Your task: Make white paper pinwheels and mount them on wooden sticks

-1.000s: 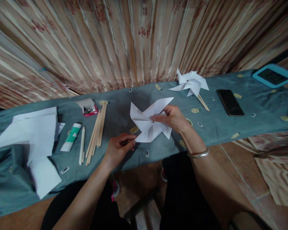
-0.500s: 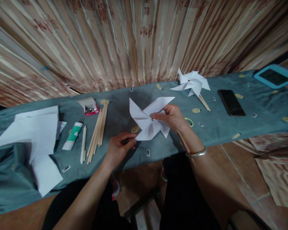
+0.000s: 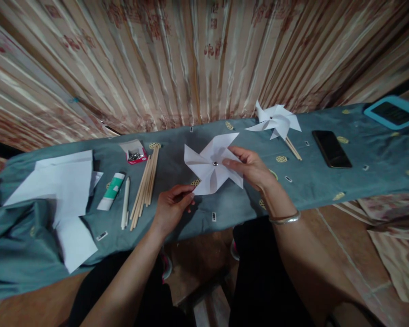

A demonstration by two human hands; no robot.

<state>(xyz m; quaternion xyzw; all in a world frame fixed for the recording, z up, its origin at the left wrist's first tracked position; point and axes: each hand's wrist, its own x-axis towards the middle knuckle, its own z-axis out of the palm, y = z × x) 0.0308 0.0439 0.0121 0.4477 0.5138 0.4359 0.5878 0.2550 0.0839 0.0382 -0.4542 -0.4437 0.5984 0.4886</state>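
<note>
Between my hands is a white paper pinwheel (image 3: 209, 181) with a shiny metal pin at its centre, held just above the cloth. My right hand (image 3: 250, 168) grips its right side, the thumb lying on the paper near the pin and the fingers behind. The thumb and fingers of my left hand (image 3: 173, 204) pinch the tip of the lower left blade. No stick shows on this pinwheel. A second white pinwheel (image 3: 278, 121), on thin wooden sticks (image 3: 293, 149), lies further back to the right.
On the blue-grey tablecloth (image 3: 177, 159) at left lie white paper sheets (image 3: 68, 181), a glue tube (image 3: 112, 190), a white pen (image 3: 126, 202), several wooden sticks (image 3: 146, 188) and a small box of pins (image 3: 135, 153). A phone (image 3: 331, 149) and a blue-framed tablet (image 3: 393, 111) lie right; a tape roll (image 3: 274, 174) is partly hidden.
My right thumb has moved off the pin to the right, so the pin now shows fully. The pinwheel has turned slightly. My left hand keeps its pinch on the blade tip.
</note>
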